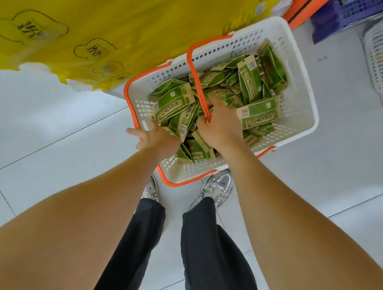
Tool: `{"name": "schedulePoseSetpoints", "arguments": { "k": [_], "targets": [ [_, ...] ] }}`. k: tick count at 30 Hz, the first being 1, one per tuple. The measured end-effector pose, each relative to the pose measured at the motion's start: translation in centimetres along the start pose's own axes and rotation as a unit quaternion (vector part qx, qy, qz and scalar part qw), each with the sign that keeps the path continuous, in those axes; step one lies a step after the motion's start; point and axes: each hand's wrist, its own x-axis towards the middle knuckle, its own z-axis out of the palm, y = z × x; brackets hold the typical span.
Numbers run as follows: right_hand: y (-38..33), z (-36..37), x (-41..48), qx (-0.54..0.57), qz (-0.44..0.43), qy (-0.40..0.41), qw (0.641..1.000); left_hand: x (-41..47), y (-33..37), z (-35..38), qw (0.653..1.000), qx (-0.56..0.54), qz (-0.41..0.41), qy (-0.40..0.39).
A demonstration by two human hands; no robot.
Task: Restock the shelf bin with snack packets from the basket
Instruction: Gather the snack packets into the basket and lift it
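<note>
**In the basket at mid-frame: both hands down among the packets**

On the tiled floor (42,125) in front of the person's feet stands the white basket (301,91), heaped with green snack packets (250,79) lying at all angles. The right hand (220,124) is deeper in, over the middle of the heap, right against the lower end of one orange handle (193,67). Its fingertips are buried among the packets, so whether it grips anything cannot be told. The left hand (157,139) sits at the basket's near-left rim with fingers splayed and relaxed, touching the packets at that edge and holding nothing.

The right hand is likely the nearer one for the coming pick. One flat packet (259,114) lies just to its right, long axis running across the frame and tilted up slightly toward the right (a sideways reach, not a forward one). The shelf bin cannot be made out; only yellow printed packaging (105,12) fills the upper left of the frame.
</note>
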Motion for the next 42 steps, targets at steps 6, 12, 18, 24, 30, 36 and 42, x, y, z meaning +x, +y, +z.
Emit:
{"name": "schedulePoseSetpoints", "arguments": {
  "k": [6,12,18,24,30,36,42],
  "targets": [
    [1.5,1.6,-0.7,0.043,-0.002,0.035,0.998,1.3,-0.5,0.0,0.996,-0.083,-0.034,0.008],
    [2.1,-2.2,-0.9,-0.138,-0.014,0.358,0.923,-0.8,0.3,-1.1,0.991,-0.107,-0.078,0.019],
    [4.8,-8.5,0.8,-0.266,-0.016,0.474,0.839,-4.1,3.1,-1.1,0.965,-0.201,-0.123,0.118],
    [6.9,-11.8,3.1,-0.251,0.075,0.356,0.897,-9.2,5.9,3.2,0.898,-0.228,0.059,0.37],
    [6.7,-14.3,3.5,0.035,0.122,0.211,0.969,-12.4,11.9,4.2,0.857,-0.357,0.259,0.265],
    [4.1,-11.0,-0.2,0.285,0.031,0.004,0.958,-10.8,13.7,1.8,0.862,-0.476,0.145,0.099],
    [2.5,-7.8,-1.7,0.389,0.19,-0.202,0.879,-9.6,12.0,-0.6,0.836,-0.54,0.095,-0.005]
  ]
}}
